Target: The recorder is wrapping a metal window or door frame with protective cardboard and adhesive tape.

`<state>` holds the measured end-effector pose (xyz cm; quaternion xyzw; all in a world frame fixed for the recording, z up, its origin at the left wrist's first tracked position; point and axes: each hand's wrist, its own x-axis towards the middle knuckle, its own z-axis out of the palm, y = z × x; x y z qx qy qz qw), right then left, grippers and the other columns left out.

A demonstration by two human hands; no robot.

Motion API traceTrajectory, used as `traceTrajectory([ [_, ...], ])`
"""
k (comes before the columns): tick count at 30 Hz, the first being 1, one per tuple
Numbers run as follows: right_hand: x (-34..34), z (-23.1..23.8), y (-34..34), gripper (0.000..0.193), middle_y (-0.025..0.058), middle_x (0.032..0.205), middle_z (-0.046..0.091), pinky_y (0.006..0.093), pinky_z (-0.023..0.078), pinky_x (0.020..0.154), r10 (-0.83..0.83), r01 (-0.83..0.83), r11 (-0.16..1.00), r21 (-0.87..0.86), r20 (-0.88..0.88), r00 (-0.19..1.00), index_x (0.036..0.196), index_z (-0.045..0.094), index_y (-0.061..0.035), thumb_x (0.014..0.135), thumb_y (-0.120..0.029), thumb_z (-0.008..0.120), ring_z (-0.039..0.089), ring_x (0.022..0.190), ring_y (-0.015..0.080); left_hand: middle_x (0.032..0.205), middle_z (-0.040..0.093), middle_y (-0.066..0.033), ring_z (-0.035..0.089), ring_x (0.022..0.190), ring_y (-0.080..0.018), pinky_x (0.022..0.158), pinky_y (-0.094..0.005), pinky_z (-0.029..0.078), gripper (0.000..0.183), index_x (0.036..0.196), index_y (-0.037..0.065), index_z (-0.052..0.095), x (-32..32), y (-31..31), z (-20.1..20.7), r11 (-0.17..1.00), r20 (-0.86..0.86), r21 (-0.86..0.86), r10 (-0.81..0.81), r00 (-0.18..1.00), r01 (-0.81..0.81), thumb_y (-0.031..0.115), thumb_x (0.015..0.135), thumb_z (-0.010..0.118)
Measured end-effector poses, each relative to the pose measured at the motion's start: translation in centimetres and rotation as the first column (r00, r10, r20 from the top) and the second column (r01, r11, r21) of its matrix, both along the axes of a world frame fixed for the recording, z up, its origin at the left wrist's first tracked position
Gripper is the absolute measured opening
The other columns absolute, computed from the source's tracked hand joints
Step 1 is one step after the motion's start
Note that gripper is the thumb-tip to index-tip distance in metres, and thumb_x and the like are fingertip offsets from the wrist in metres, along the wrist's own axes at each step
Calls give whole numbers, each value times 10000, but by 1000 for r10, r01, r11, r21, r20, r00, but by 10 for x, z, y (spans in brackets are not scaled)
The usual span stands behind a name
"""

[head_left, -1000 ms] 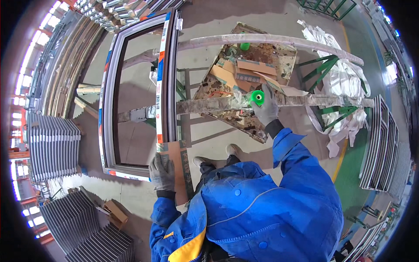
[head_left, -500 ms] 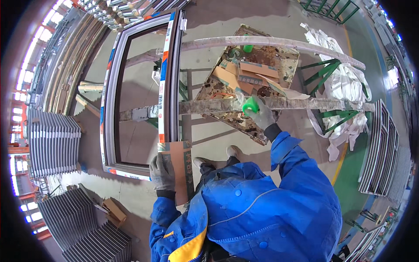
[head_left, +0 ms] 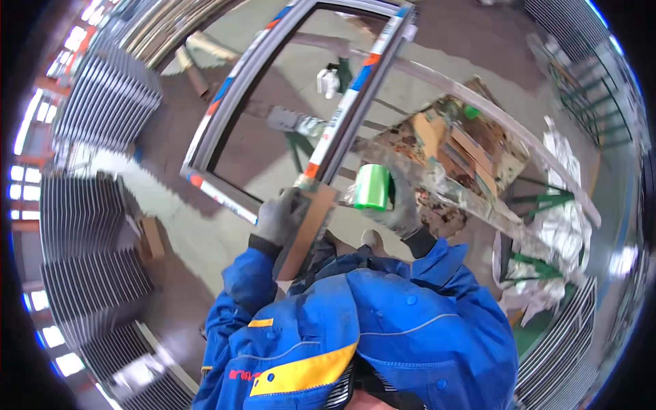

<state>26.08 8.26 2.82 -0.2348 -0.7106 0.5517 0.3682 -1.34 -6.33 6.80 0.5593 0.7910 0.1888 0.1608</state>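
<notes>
A large rectangular window frame [head_left: 338, 126], with white, blue and orange protective film on its edges, lies across supporting beams to my left. At its near right corner, my gloved left hand [head_left: 280, 217] is closed on a brown cardboard strip [head_left: 309, 229], pressing it to the frame. The strip hangs past the corner towards my body. My right hand [head_left: 402, 208], also in a grey glove, grips a roll of green tape [head_left: 371, 187] just right of the strip. The right fingers are partly hidden behind the roll.
Under the wrapped beams [head_left: 471, 198], a worn board [head_left: 499, 154] carries cardboard pieces [head_left: 471, 156]. White sheeting [head_left: 564, 222] drapes over green trestle legs [head_left: 540, 266] at the right. Stacked grey profiles [head_left: 78, 219] stand at the left. A second green roll [head_left: 471, 111] lies far off.
My view has turned, so the frame appears tilted. My right hand has brought the tape roll left and nearer, close to the cardboard strip. My left hand stays at the frame's corner.
</notes>
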Motion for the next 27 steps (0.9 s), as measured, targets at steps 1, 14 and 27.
traceTrajectory([
  [1,-21,6,-8,1167,126,1441,533,383,471,1087,40,-41,999,0,-38,998,1626,248,-43,692,-118,943,573,1275,228,1023,734,-195,728,886,-392,789,-486,571,311,1197,59,683,-7,1,2,998,73,-36,-50,996,52,198,919,683],
  [14,-141,-22,-41,1137,191,1411,559,421,485,1092,128,-146,924,354,75,989,1584,274,24,676,-117,943,585,1298,318,1061,707,-52,661,955,-126,845,-311,555,503,1308,7,651,-92,-18,-22,949,934,-313,303,188,26,432,1080,511],
  [27,-128,18,-47,1076,264,1317,541,514,496,1007,-74,-105,867,487,333,940,1559,286,40,688,-172,881,570,1169,438,912,702,-46,705,793,-148,702,-319,593,242,1125,29,643,-85,-1,-29,960,843,-281,256,473,-18,248,1024,617],
])
